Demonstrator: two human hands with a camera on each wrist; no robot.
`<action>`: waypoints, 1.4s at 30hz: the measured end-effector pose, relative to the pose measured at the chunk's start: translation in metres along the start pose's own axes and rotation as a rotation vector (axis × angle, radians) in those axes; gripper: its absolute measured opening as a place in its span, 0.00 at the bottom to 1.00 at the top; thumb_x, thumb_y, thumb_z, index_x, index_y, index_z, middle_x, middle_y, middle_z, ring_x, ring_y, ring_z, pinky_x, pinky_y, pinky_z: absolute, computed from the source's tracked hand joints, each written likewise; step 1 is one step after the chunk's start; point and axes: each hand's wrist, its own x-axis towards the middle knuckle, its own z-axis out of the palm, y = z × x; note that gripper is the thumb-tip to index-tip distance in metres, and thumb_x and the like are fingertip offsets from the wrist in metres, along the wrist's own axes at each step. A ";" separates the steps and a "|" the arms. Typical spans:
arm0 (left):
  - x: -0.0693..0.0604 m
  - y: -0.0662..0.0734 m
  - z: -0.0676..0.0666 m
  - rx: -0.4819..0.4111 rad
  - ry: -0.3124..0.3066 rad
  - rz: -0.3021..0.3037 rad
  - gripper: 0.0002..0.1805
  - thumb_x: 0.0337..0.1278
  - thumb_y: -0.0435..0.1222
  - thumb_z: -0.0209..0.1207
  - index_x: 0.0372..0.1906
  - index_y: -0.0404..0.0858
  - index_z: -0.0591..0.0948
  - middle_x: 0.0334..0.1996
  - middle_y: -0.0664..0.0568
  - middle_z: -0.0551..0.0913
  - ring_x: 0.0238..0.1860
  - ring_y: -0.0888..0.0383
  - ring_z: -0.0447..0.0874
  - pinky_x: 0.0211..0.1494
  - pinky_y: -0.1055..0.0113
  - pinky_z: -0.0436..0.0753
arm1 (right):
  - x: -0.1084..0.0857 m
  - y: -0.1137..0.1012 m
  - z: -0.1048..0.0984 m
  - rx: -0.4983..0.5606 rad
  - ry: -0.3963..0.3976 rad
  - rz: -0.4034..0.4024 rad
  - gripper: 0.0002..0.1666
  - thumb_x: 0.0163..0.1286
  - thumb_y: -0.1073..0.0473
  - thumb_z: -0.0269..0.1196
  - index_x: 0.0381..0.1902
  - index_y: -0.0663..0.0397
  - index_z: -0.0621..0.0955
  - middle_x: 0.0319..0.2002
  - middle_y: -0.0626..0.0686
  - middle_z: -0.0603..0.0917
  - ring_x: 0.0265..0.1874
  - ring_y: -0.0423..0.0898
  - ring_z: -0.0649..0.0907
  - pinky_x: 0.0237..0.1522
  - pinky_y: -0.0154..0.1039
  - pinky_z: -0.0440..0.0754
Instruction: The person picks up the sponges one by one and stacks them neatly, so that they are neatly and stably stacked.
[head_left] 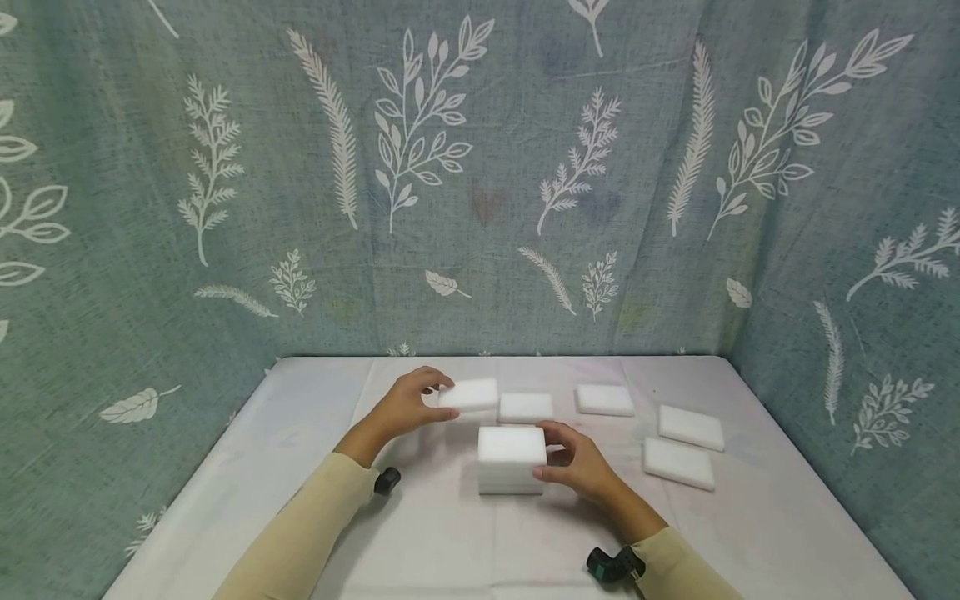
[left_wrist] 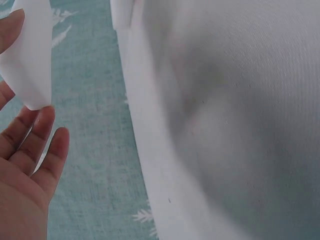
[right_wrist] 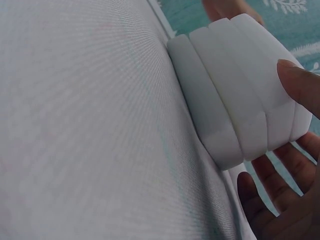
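My left hand [head_left: 411,406] pinches a white block [head_left: 472,395] by its left end, held above the table behind the stack; the left wrist view shows the block [left_wrist: 31,60] between thumb and fingers of the hand [left_wrist: 27,175]. A stack of several white blocks [head_left: 512,461] stands on the table. Around its right side my right hand [head_left: 581,467] curves, thumb at the front and fingers behind. In the right wrist view the stacked blocks [right_wrist: 240,95] lie flush, gripped by the hand [right_wrist: 287,200].
Behind the stack lies one white block [head_left: 526,407], with another block [head_left: 604,399] farther right. Two more, an upper block [head_left: 691,427] and a lower block [head_left: 678,463], lie on the right of the white-covered table [head_left: 442,542]. A patterned cloth [head_left: 480,192] hangs around it.
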 end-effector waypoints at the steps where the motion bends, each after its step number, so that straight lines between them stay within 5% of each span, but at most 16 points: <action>1: 0.000 0.001 0.000 -0.006 0.003 0.009 0.26 0.42 0.49 0.76 0.49 0.47 0.83 0.47 0.61 0.78 0.47 0.59 0.75 0.52 0.60 0.79 | 0.000 0.000 0.000 0.001 0.000 -0.003 0.42 0.54 0.65 0.74 0.65 0.67 0.70 0.52 0.65 0.79 0.47 0.62 0.80 0.51 0.61 0.77; 20: -0.008 0.037 0.000 -0.068 -0.015 0.088 0.26 0.41 0.52 0.75 0.48 0.50 0.82 0.49 0.64 0.76 0.49 0.59 0.75 0.54 0.54 0.79 | 0.000 -0.005 0.000 0.003 -0.006 -0.008 0.41 0.54 0.66 0.74 0.65 0.68 0.70 0.52 0.68 0.78 0.47 0.63 0.80 0.51 0.64 0.75; 26: -0.012 0.044 0.004 -0.070 -0.031 0.129 0.26 0.41 0.53 0.74 0.48 0.51 0.82 0.49 0.64 0.76 0.49 0.61 0.74 0.51 0.59 0.79 | 0.000 -0.004 -0.001 0.004 -0.016 0.011 0.42 0.55 0.65 0.74 0.65 0.67 0.70 0.53 0.67 0.78 0.47 0.61 0.80 0.51 0.62 0.77; 34: -0.019 0.050 0.015 -0.111 -0.027 0.185 0.27 0.42 0.53 0.74 0.48 0.49 0.81 0.48 0.64 0.76 0.49 0.60 0.75 0.52 0.51 0.79 | 0.000 -0.003 -0.001 0.036 -0.016 -0.007 0.41 0.54 0.67 0.74 0.64 0.67 0.70 0.52 0.68 0.78 0.46 0.64 0.80 0.50 0.64 0.77; 42: -0.021 0.053 0.025 -0.112 -0.038 0.217 0.27 0.42 0.55 0.73 0.48 0.50 0.82 0.49 0.65 0.76 0.51 0.63 0.75 0.53 0.60 0.78 | 0.002 -0.002 0.000 0.019 0.004 -0.060 0.39 0.54 0.68 0.73 0.63 0.70 0.71 0.50 0.66 0.79 0.50 0.64 0.77 0.51 0.64 0.75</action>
